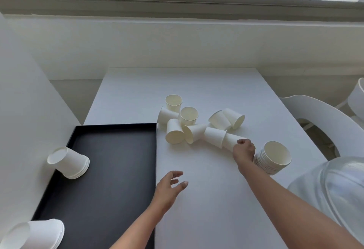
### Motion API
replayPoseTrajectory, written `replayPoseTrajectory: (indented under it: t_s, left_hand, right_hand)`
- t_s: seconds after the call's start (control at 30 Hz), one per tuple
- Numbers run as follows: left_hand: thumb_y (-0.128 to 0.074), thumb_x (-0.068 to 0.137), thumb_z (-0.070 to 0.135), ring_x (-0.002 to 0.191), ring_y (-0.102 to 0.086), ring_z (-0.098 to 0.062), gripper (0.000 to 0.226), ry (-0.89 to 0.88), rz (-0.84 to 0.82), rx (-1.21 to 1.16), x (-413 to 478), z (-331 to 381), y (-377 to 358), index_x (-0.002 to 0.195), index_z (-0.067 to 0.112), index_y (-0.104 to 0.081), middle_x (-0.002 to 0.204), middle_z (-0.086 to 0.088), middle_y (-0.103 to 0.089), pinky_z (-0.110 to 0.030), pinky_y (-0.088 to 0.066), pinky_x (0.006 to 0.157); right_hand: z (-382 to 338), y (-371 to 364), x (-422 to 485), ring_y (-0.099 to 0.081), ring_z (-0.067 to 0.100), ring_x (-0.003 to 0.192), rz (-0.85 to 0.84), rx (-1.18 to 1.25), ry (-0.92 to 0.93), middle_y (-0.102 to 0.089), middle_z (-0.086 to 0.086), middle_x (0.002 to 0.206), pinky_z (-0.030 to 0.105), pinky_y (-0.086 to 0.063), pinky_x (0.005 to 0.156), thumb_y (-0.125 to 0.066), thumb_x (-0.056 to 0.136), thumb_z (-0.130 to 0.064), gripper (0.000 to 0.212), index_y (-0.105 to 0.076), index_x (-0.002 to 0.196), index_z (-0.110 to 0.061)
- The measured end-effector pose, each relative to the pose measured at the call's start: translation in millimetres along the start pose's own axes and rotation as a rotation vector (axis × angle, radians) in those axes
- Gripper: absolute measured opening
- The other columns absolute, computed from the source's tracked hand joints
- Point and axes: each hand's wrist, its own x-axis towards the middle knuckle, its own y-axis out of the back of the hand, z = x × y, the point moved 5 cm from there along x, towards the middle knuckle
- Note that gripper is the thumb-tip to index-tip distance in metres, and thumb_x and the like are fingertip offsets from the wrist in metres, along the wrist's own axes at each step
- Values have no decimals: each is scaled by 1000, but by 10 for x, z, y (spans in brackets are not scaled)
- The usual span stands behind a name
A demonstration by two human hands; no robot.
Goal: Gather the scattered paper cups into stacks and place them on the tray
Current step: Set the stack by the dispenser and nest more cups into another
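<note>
Several white paper cups (178,130) lie scattered on the white table (197,199), some upright, most on their sides. My right hand (244,150) is closed around the base of one tipped cup (230,141) at the right end of the group. A stack of upright cups (274,157) stands just right of that hand. My left hand (169,187) hovers open over the table beside the black tray (110,189). Two upside-down cup stacks rest on the tray: one at its left edge (69,162), another at its near left corner (33,235).
A white wall panel (23,111) runs along the tray's left side. A white chair (315,118) stands to the right of the table, and a window ledge (177,22) lies beyond the far edge. Light clothing (334,189) shows at the lower right.
</note>
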Motion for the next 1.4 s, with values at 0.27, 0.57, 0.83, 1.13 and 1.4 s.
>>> replayPoseTrajectory:
  t_s: [0.27,0.57,0.83,1.13,1.4]
  left_hand:
    - [-64,85,27,108,-54,-6,19,-23,-15,-5,-3,58,-117,103,30,-58,119,10,-57,-17,-41,77]
    - [-69,81,26,111,-51,-9,51,-51,28,-1,-75,130,-147,126,26,-44,124,10,-48,-19,-41,80]
    - [-81,67,29,111,-51,-13,75,-56,2,17,-120,107,-180,129,27,-40,125,5,-48,-26,-45,90]
    - [-80,67,23,100,-58,-16,64,-4,75,28,-65,32,-105,122,20,-49,109,1,-59,-31,-51,85]
    - [-80,68,20,99,-59,-18,62,10,138,20,-67,-99,-11,122,19,-49,111,0,-60,-19,-47,70]
  right_hand:
    - [188,25,-306,-50,31,104,-38,82,116,-54,16,116,32,-38,77,-33,91,2,27,-57,103,-5]
    - [135,-49,-807,-44,21,93,-267,155,336,-54,8,99,28,-31,75,-36,91,0,22,-52,86,-13]
    - [-7,-209,-1214,-46,5,77,-481,-46,789,-49,-15,77,16,-36,66,-42,89,1,22,-51,84,-19]
    - [-139,-308,-1376,-54,11,94,-681,-71,897,-58,-8,96,25,-43,80,-42,89,-26,20,-52,105,-19]
    - [73,-173,-476,-54,29,94,-136,246,-3,-56,16,113,32,-44,75,-59,84,-14,29,-52,109,-2]
